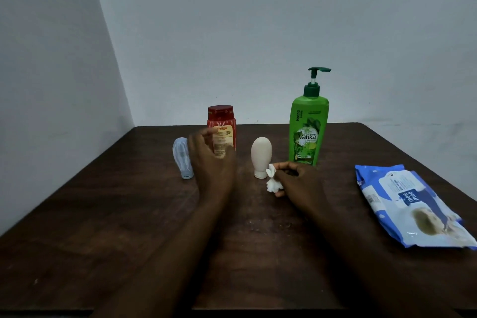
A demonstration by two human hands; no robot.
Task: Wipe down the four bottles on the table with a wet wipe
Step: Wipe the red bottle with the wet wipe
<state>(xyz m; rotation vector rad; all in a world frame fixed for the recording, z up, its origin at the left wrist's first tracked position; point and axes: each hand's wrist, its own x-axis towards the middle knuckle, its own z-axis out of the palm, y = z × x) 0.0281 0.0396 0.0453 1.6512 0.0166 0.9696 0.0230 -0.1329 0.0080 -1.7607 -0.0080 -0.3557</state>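
On the dark brown wooden table (pixel 103 214), a small pale blue translucent plastic bottle (pixel 183 159) is standing cap-down at the far left of the row. Just right of it, the left hand (pixel 206 160) is hovering in front of a red plastic bottle with a red screw cap and a cream label (pixel 222 124). The thumb and fingers are showing parted and blurred, and contact with the label cannot be told. Next, a smooth beige egg-shaped bottle (pixel 261 155) is standing on its cap. Beside its base, the right hand (pixel 296 183) is pinching a crumpled white wet wipe (pixel 272 181) between thumb and fingertips, low over the table. Behind it, a tall green pump bottle with a leafy label (pixel 307 134) is standing upright. At the far right, a blue-and-white soft pack of wipes (pixel 410 206) is lying flat.
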